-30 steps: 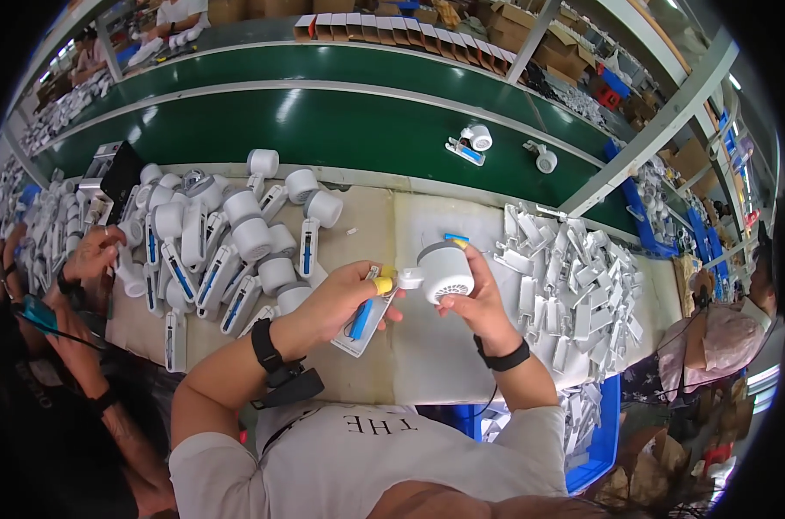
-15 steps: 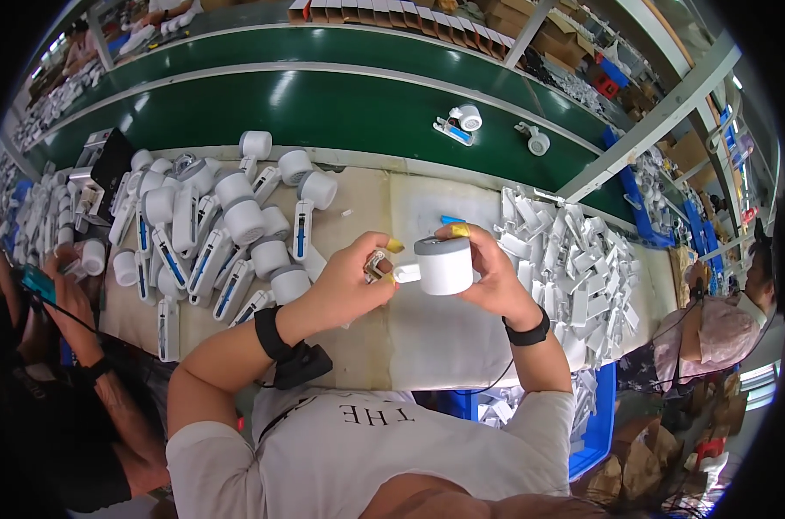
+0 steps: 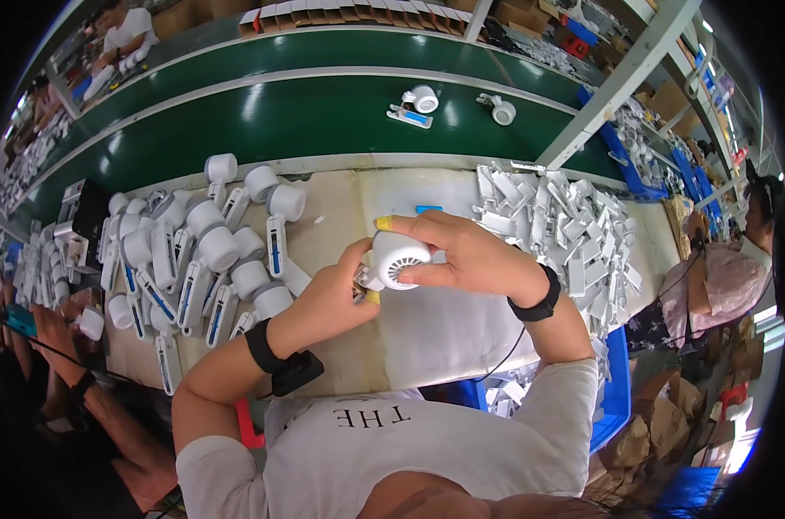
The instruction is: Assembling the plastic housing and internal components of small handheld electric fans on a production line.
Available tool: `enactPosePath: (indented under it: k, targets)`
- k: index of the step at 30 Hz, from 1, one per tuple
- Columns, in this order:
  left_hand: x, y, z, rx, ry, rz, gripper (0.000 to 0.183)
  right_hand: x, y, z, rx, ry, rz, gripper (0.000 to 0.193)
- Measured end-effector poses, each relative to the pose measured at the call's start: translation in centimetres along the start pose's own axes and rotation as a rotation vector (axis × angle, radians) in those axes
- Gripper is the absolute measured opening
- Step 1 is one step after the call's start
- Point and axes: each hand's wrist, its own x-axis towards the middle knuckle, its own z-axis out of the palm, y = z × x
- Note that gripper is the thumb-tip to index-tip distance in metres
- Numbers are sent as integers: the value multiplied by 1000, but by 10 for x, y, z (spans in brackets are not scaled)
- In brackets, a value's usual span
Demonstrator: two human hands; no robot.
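Over the middle of the table, a white round housing (image 3: 398, 259) with a slotted vent face is between my two hands. My right hand (image 3: 479, 259) wraps round it, thumb across the vented face and fingers over the top. My left hand (image 3: 319, 298) pinches the housing's short neck, where a small part is mostly hidden by the fingers. Yellow tape covers some of my fingertips. Beyond my right hand lies a small blue piece (image 3: 428, 209). To the left is a pile of white handles (image 3: 161, 251) with blue inserts, joined to round heads (image 3: 218, 248).
Loose white casing pieces (image 3: 574, 233) are heaped on the right, above a blue bin (image 3: 616, 389). Past the table runs a green conveyor (image 3: 315, 117) carrying two round-headed units (image 3: 423, 99). A slanted metal post (image 3: 622, 86) rises at right. Co-workers are at both sides.
The housing has turned so its vented face shows instead of its side. My right hand has swung over and round it, and both hands have shifted slightly left.
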Motion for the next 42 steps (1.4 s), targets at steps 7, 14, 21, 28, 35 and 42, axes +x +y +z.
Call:
enactPosePath:
  k: [7, 14, 21, 28, 35, 42]
  targets:
    - [-6, -6, -9, -306, -80, -263, 29, 0, 29, 30, 141, 86, -85, 56]
    - [-9, 0, -4, -616, -15, -215, 23, -51, 76, 42, 406, 325, 209, 44]
    - [6, -16, -6, -882, 247, -133, 31, -121, 121, 29, -676, 551, 414, 32]
    - [12, -12, 1, -1032, 89, -207, 28, -125, 145, 7, -655, 17, 243, 16]
    - [6, -15, -3, -992, 105, -243, 28, -112, 158, -3, -919, -110, -24, 10]
    - [8, -24, 6, -1055, 211, -185, 32, -91, 144, 20, 71, 394, 353, 7]
